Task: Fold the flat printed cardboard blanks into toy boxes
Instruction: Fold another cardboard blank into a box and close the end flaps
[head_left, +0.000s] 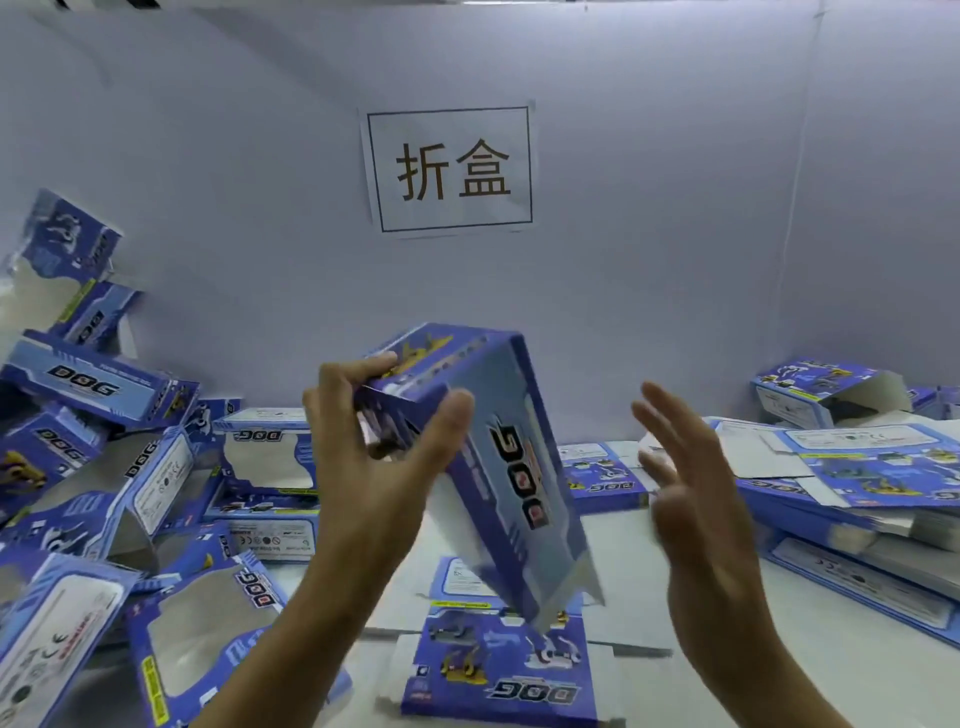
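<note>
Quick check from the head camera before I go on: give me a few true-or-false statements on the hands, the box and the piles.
1. The left hand grips the blue box. True.
2. The right hand also grips it. False: it is open, apart from the box.
3. Folded boxes are piled on the left. True.
4. The flat blanks are stacked on the left. False: they lie on the right.
5. A flat blank lies on the table below the held box. True.
</note>
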